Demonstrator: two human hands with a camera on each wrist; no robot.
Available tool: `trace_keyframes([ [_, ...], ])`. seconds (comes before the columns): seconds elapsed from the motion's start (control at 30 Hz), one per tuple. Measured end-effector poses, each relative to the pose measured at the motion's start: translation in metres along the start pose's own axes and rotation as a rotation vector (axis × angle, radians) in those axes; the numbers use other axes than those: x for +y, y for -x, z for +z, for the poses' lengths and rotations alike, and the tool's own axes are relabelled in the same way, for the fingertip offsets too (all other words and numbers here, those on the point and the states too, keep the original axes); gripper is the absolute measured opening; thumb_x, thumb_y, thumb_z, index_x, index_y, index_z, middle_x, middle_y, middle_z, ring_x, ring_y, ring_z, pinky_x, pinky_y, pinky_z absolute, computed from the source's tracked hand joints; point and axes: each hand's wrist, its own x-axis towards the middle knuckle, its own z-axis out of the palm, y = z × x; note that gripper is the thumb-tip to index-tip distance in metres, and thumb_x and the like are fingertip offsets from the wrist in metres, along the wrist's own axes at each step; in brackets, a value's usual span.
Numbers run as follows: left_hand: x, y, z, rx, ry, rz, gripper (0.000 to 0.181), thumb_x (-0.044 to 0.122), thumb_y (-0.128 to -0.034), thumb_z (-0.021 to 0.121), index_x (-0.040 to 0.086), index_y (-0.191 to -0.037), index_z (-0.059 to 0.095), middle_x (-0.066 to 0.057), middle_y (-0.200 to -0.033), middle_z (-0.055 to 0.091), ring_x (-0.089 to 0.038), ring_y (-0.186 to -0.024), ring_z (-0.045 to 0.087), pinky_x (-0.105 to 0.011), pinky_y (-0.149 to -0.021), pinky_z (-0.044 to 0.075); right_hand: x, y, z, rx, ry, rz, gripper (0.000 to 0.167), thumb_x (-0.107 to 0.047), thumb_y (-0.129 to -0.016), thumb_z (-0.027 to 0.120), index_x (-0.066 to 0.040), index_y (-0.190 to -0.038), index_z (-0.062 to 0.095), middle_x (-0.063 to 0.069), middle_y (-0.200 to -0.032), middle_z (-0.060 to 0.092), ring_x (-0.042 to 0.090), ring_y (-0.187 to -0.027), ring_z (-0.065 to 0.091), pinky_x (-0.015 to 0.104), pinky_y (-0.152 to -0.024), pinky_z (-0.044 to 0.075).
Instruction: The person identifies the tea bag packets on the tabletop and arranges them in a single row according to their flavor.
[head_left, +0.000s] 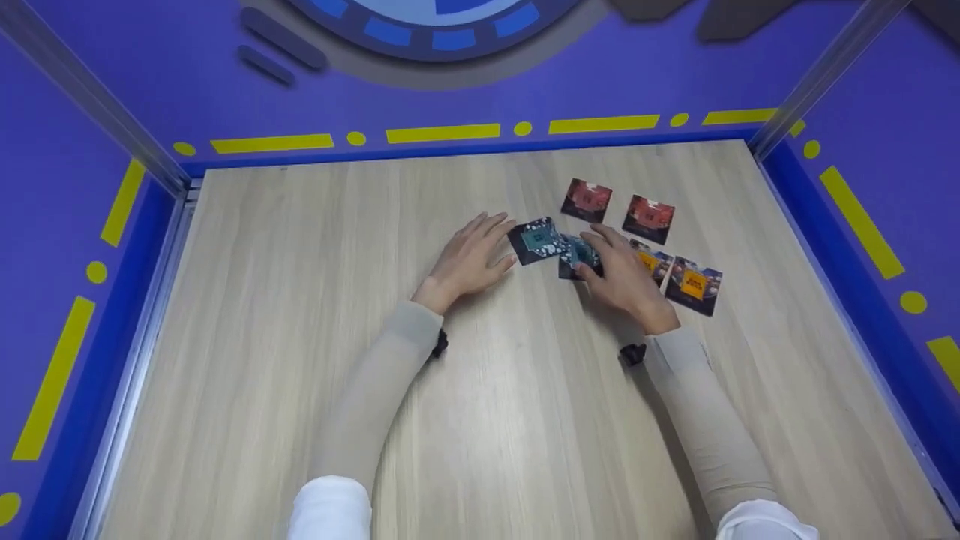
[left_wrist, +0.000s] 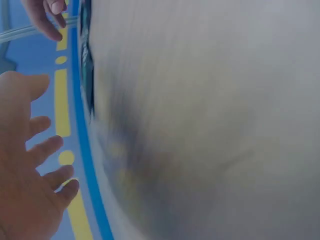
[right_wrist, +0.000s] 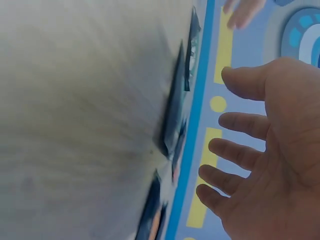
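Note:
In the head view my left hand (head_left: 469, 259) is just left of a flat square teal-and-black packet (head_left: 537, 239), its fingers spread. A second teal packet (head_left: 570, 271) lies beside it, partly covered by my right hand (head_left: 626, 274). The right fingers and thumb reach over that packet; whether they touch it I cannot tell. In the right wrist view the right hand (right_wrist: 280, 155) has loosely extended fingers with nothing between them. The left wrist view likewise shows the left hand (left_wrist: 30, 160) with relaxed fingers, and a packet's crinkled edge (left_wrist: 87, 65) low on the table.
Two red packets (head_left: 586, 200) (head_left: 649, 219) lie at the back right. Two orange-and-dark packets (head_left: 651, 261) (head_left: 694, 285) lie beyond the right hand, one partly hidden by it. Blue-purple walls (head_left: 450, 105) enclose the wooden table (head_left: 300, 315) at the back and sides.

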Motion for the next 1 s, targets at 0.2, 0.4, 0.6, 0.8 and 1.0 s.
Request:
trace_keyframes([
  [0.2, 0.012, -0.025, 0.011, -0.026, -0.040, 0.072, 0.058, 0.036, -0.1121, 0.054, 0.016, -0.165, 0.041, -0.008, -0.172, 0.037, -0.033, -0.162, 0.030, -0.048, -0.133, 0.026, -0.001, -0.006, 0.006, -0.048, -0.011, 0.027, 0.051, -0.028, -0.109, 0.062, -0.006, -0.155, 0.054, 0.019, -0.167, 0.039, 0.042, -0.153, 0.040, 0.064, -0.127, 0.031],
  [0.4, 0.021, -0.043, 0.022, -0.028, -0.121, 0.171, 0.047, 0.022, -0.1131, 0.051, 0.012, -0.159, 0.050, -0.010, -0.167, 0.045, -0.031, -0.156, 0.040, -0.046, -0.129, 0.034, -0.004, -0.012, 0.011, -0.044, 0.012, -0.023, 0.042, -0.019, -0.108, 0.064, 0.001, -0.145, 0.063, 0.021, -0.153, 0.052, 0.041, -0.141, 0.050, 0.060, -0.122, 0.040],
  [0.6, 0.023, -0.053, 0.029, -0.054, -0.164, 0.241, 0.044, 0.010, -0.1113, 0.048, 0.011, -0.154, 0.057, -0.010, -0.164, 0.049, -0.029, -0.155, 0.042, -0.041, -0.129, 0.034, -0.007, -0.016, 0.013, -0.063, 0.026, -0.014, 0.038, -0.015, -0.107, 0.063, 0.002, -0.141, 0.065, 0.020, -0.149, 0.053, 0.039, -0.139, 0.051, 0.058, -0.122, 0.041],
  [0.8, 0.025, -0.057, 0.031, -0.096, -0.194, 0.244, 0.047, 0.004, -0.1081, 0.049, 0.010, -0.154, 0.057, -0.009, -0.165, 0.048, -0.028, -0.156, 0.041, -0.040, -0.130, 0.032, -0.009, -0.018, 0.013, -0.070, 0.032, 0.020, 0.036, -0.013, -0.106, 0.064, 0.005, -0.137, 0.065, 0.022, -0.146, 0.055, 0.040, -0.137, 0.052, 0.058, -0.121, 0.042],
  [1.0, 0.027, -0.059, 0.032, -0.117, -0.241, 0.203, 0.048, 0.007, -0.1079, 0.050, 0.013, -0.156, 0.055, -0.008, -0.165, 0.047, -0.028, -0.156, 0.041, -0.041, -0.128, 0.035, -0.011, -0.019, 0.016, -0.077, 0.051, 0.024, 0.033, -0.012, -0.106, 0.064, 0.002, -0.135, 0.068, 0.021, -0.143, 0.055, 0.040, -0.134, 0.054, 0.058, -0.120, 0.043],
])
